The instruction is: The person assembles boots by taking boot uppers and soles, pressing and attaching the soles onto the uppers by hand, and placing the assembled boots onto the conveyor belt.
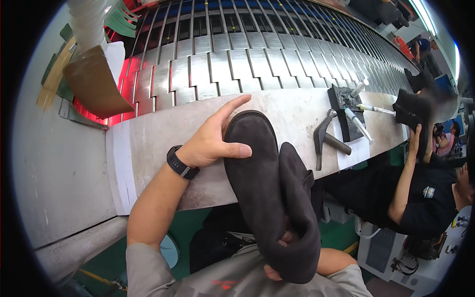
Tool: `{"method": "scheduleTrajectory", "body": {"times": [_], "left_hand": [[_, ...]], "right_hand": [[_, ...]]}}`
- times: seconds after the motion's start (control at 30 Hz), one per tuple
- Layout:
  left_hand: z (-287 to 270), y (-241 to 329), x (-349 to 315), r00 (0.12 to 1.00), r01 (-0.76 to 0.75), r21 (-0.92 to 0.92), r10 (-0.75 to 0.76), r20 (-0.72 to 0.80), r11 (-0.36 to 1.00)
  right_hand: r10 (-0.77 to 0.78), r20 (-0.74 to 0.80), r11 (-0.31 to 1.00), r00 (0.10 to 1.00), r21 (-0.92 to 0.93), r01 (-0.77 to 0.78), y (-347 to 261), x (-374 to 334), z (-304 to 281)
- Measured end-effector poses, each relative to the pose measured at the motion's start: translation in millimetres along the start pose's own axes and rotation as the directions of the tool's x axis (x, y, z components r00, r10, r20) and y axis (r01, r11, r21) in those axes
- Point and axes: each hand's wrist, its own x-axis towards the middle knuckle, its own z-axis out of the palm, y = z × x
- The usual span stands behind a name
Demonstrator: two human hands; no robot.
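A dark grey-brown boot, suede-like, is held up in front of me, toe pointing away and its soft shaft folded alongside on the right. My left hand is at the toe: the thumb presses on its top, the index finger stretches past its tip, and the other fingers are hidden behind it. Around the ankle and heel bend, my right hand grips the boot; only some fingertips show, the rest being covered. A black watch is on my left wrist.
On the pale worktop lie a hammer and a black block with syringes. Beyond runs a metal slat conveyor. A brown flap hangs at left. On the right a co-worker holds another dark boot.
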Motion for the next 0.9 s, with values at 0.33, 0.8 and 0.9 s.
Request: {"method": "scheduleTrajectory", "body": {"times": [0.33, 0.8, 0.9], "left_hand": [[11.6, 5.9, 20.7, 0.973, 0.118, -0.328, -0.043, 0.228, 0.937], [32.7, 27.2, 12.1, 1.000, 0.013, 0.022, -0.014, 0.014, 1.000], [20.0, 4.3, 10.8, 0.995, 0.043, -0.243, -0.063, -0.075, 0.969]], "right_hand": [[-0.077, 0.035, 0.997, 0.996, -0.021, 0.078, 20.6, 9.1, -0.8], [-0.188, 0.094, 0.974, 0.978, -0.109, 0.198, 24.3, 17.6, -11.2], [-0.256, 0.137, 0.946, 0.957, -0.168, 0.277, 17.1, 21.2, -17.0]]}}
